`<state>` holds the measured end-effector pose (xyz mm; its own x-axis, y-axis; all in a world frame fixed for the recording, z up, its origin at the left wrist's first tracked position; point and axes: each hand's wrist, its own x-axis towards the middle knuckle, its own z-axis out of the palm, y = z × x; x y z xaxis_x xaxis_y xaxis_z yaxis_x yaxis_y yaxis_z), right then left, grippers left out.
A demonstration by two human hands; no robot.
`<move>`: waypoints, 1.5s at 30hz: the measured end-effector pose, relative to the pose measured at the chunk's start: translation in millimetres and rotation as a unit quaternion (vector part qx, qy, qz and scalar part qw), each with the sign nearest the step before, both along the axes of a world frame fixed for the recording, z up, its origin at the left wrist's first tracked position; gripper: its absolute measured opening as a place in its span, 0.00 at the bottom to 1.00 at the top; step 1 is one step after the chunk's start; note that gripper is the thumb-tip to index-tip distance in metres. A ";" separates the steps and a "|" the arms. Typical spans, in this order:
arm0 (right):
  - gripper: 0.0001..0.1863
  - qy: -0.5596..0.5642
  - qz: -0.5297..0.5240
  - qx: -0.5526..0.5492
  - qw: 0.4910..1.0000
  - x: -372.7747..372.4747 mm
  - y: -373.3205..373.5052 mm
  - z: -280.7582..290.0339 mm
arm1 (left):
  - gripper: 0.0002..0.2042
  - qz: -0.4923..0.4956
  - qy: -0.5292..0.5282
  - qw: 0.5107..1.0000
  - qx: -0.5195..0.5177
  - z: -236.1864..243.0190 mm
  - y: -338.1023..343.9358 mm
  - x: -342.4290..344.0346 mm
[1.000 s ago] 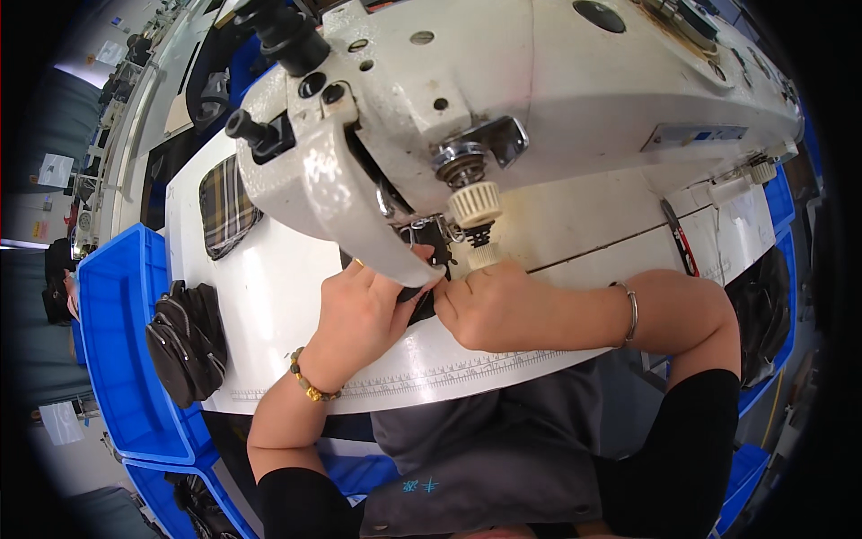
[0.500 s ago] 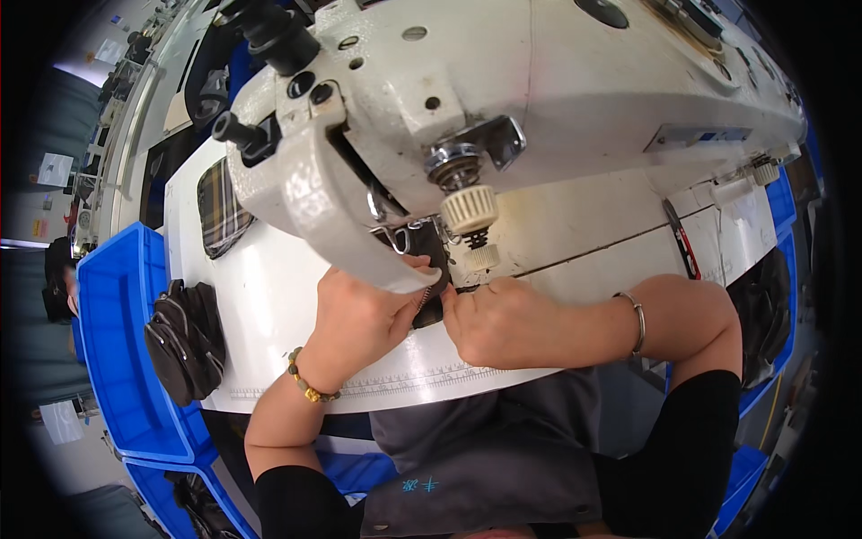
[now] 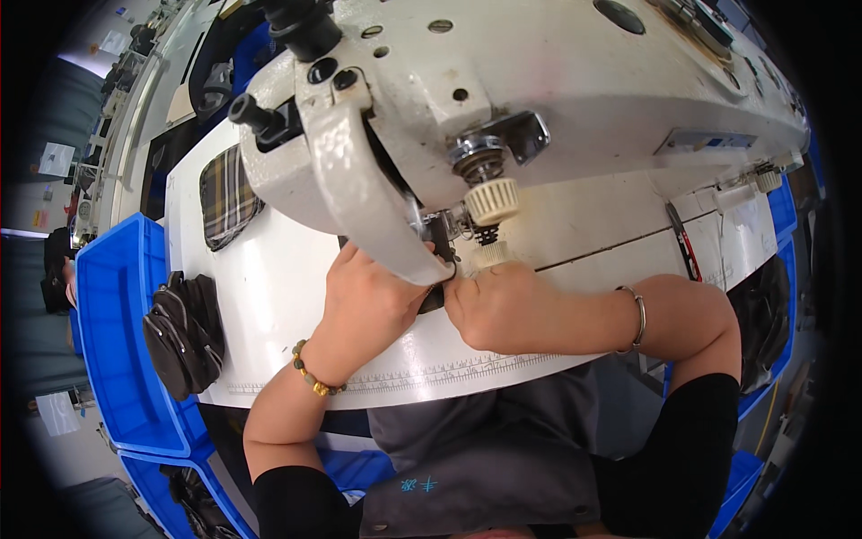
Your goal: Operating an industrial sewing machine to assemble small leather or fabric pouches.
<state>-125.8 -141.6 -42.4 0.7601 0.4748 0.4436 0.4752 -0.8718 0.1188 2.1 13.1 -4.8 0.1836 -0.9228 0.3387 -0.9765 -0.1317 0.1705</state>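
Note:
A dark fabric piece (image 3: 432, 300) lies on the white table under the head of a sewing machine (image 3: 593, 108). My left hand (image 3: 370, 295) bends its fingers over the piece's left side, its fingertips partly hidden behind the machine's curved white guard (image 3: 382, 207). From the right, my right hand (image 3: 496, 307) pinches the near right edge of the same piece, fingers curled in. The needle area is mostly covered by the guard, so I cannot see the stitching point.
On the table's left are a plaid fabric piece (image 3: 228, 199) and a black zippered pouch (image 3: 184, 337). Blue bins (image 3: 126, 359) stand beside the table. A red-and-black hand tool (image 3: 685, 244) lies at the right. Ruler markings (image 3: 449, 370) run along the front edge.
Both hands have shifted slightly away from me with the dark piece, toward the machine head. The zipper teeth seen by my left thumb are now largely hidden. The whole view has shifted a little.

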 end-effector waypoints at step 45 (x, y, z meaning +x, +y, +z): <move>0.04 0.122 -0.044 0.104 0.986 22.4 -19.5 -6.6 | 0.12 0.096 0.021 0.995 0.027 -1.2 -10.2 6.4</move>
<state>-103.4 -161.1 -49.1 0.8909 0.3198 0.3225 0.3882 -0.9048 -0.1751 8.5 2.9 -6.0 0.3704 -0.8862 0.2784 -0.9249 -0.3244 0.1982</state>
